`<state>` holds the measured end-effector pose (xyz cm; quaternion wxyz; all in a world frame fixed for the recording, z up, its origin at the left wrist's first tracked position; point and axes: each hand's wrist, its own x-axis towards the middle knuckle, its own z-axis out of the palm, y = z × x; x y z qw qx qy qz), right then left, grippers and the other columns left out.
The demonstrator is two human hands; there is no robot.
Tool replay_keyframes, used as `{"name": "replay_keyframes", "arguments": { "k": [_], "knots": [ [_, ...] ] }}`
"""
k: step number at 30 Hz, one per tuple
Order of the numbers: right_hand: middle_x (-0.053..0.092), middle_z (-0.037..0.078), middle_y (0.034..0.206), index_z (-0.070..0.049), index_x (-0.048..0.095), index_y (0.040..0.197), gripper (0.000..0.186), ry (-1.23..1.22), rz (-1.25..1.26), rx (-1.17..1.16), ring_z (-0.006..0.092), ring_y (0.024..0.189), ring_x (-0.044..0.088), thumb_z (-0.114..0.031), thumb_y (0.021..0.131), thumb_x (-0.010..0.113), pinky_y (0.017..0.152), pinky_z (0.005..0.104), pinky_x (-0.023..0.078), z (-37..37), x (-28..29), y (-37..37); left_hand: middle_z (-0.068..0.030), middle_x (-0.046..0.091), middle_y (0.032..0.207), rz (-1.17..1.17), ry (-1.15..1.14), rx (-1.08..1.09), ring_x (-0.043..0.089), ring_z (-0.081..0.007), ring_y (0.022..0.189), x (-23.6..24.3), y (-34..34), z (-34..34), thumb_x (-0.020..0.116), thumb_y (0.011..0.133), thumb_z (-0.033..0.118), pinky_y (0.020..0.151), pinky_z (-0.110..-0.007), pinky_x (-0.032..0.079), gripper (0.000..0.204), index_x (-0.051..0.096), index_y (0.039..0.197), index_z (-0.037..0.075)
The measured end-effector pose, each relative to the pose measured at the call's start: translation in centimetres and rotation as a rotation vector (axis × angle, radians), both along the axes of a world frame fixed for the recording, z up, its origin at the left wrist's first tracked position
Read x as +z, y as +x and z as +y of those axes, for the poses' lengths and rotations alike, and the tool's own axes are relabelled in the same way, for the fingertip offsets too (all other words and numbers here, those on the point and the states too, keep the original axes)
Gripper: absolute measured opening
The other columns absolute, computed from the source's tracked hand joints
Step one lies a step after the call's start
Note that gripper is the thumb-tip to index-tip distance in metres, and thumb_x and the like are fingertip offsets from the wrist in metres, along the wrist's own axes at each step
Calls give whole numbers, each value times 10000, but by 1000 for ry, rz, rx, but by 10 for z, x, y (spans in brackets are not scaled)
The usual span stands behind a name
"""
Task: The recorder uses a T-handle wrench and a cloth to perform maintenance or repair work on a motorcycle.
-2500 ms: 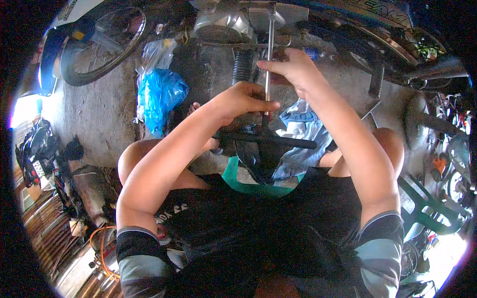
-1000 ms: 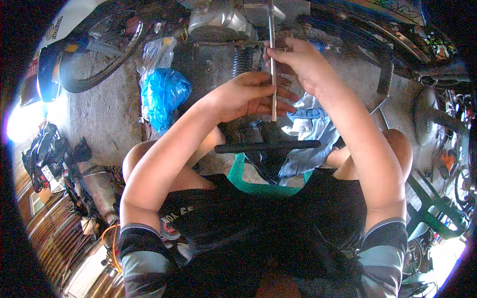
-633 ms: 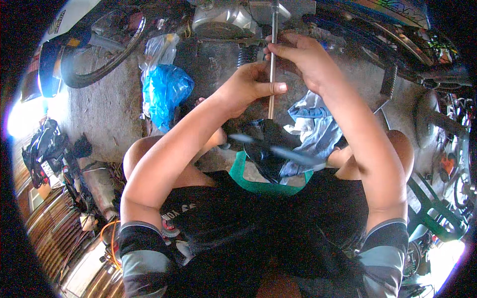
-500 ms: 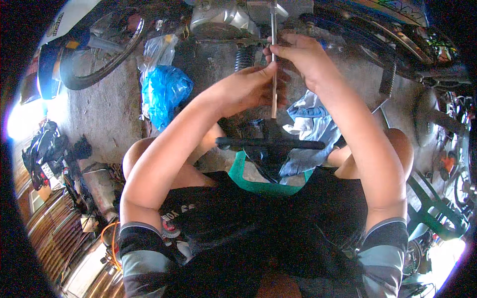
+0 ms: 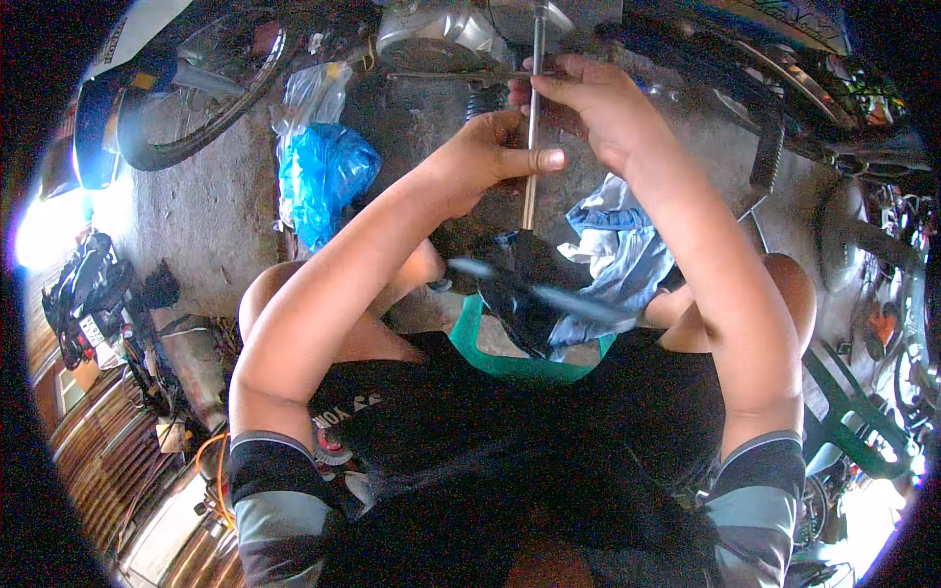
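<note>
A long metal rod, the shaft of a T-handle wrench point(image 5: 536, 116), runs away from me toward the machine's metal housing point(image 5: 431, 39). Its dark crossbar point(image 5: 541, 294) is at the near end, tilted and smeared by motion. My left hand point(image 5: 480, 162) is loosely closed about the shaft, thumb laid across it and fingertips partly hidden. Farther along, my right hand point(image 5: 593, 103) holds the shaft between thumb and curled fingers. The far tip of the wrench cannot be made out against the housing.
A blue plastic bag point(image 5: 328, 181) lies on the floor to the left, near a curved tyre point(image 5: 186, 147). Light blue cloth point(image 5: 622, 245) sits between my legs, by a green plastic seat point(image 5: 524, 368). Clutter and a green plastic frame point(image 5: 853, 412) are at the right.
The crossbar has turned from nearly level to a blurred slant. My left hand's thumb has swung out across the shaft, while my right hand has stayed almost in place.
</note>
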<state>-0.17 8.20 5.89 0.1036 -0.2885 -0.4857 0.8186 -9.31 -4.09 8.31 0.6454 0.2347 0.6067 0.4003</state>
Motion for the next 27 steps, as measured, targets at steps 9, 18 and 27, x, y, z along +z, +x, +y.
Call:
{"name": "replay_keyframes", "arguments": {
  "k": [9,18,27],
  "knots": [
    [579,116,924,31,489,997,222,-40,8,-27,193,841,571,-67,799,501,787,314,462,-4,2,2,-114,575,925,-374,139,-14,557,-215,903,-13,-7,-5,558,795,127,827,-330,444,285,485,1019,-34],
    [590,72,817,-7,566,864,235,306,-177,-49,133,745,565,-181,722,636,694,267,454,-9,1,5,-67,576,802,-112,67,106,566,-171,747,-14,1,-3,670,709,152,695,-284,465,313,524,931,-15],
    [572,76,641,28,581,697,367,836,-411,-75,136,579,539,-285,582,736,540,257,413,-11,3,2,-80,568,828,165,91,-9,541,-162,765,1,-1,-4,624,754,249,716,-294,433,363,515,958,-31]
  ]
}}
